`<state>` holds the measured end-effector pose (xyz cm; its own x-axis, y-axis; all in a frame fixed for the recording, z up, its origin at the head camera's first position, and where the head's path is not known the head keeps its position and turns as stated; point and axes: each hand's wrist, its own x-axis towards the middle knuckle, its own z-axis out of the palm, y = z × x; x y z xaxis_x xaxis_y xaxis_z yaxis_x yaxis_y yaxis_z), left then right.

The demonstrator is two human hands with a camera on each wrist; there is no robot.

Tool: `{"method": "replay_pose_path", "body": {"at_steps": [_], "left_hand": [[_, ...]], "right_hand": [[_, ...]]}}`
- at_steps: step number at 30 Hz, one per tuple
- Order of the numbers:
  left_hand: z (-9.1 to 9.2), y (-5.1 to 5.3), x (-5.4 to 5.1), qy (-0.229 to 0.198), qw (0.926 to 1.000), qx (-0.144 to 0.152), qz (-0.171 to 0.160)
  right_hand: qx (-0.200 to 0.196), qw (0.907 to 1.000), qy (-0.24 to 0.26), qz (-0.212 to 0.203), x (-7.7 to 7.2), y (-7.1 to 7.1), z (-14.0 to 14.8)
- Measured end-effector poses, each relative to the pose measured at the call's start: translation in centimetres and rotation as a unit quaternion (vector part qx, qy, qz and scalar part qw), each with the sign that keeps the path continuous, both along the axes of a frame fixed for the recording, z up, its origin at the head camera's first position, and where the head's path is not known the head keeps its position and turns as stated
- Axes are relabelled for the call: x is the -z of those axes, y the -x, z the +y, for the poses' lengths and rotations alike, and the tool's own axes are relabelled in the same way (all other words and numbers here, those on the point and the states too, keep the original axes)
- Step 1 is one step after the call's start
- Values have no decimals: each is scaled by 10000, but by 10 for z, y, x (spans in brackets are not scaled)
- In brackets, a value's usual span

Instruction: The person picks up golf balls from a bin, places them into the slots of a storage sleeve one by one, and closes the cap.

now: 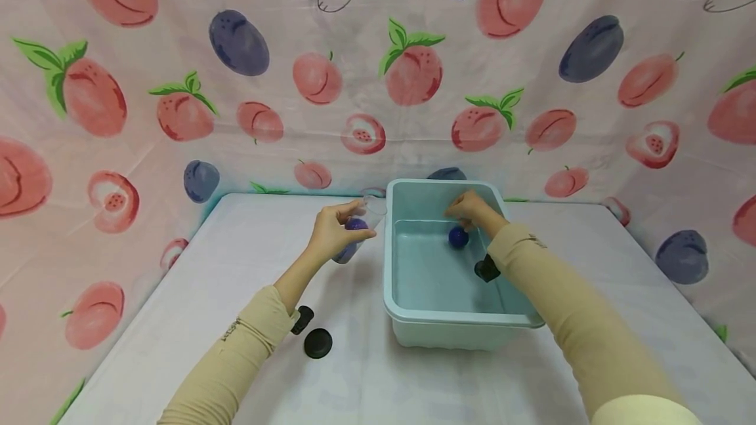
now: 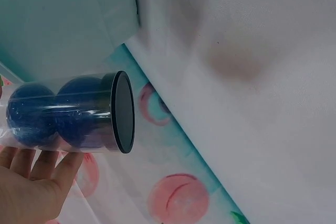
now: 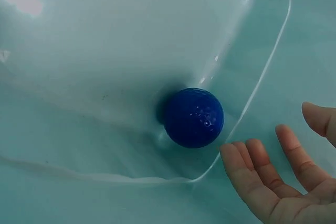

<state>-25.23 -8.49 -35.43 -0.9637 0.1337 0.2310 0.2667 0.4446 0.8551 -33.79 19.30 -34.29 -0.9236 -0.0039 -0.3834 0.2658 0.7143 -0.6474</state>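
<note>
My left hand (image 1: 331,231) grips a clear plastic tube (image 2: 37,148), tilted above the table just left of the pale blue-green tub (image 1: 463,317). Two blue balls (image 2: 81,111) sit side by side inside the tube, close to its black end cap (image 2: 124,113). Over in the tub, another shiny blue ball (image 3: 193,118) lies in a corner of the bottom. Close beside that ball is my right hand (image 3: 283,182), fingers loosely bent and spread, with a small gap between fingertips and ball. Nothing is in that hand in the right wrist view.
A round black lid (image 1: 318,344) lies flat on the white tabletop (image 1: 354,379), left of the tub. The tub's raised walls surround my right hand. Behind the table's far edge hangs a fruit-print cloth (image 1: 354,38).
</note>
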Motion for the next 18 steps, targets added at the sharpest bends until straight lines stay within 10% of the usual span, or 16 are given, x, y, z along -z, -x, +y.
{"method": "replay_pose_path", "body": {"at_steps": [6, 18], "left_hand": [[-1, 1, 1, 23, 10000, -25, -34], [-1, 1, 2, 41, 9998, -59, -179]], "right_hand": [[84, 10000, -15, -28, 34, 34, 10], [229, 9982, -563, 3, 27, 17, -2]]}}
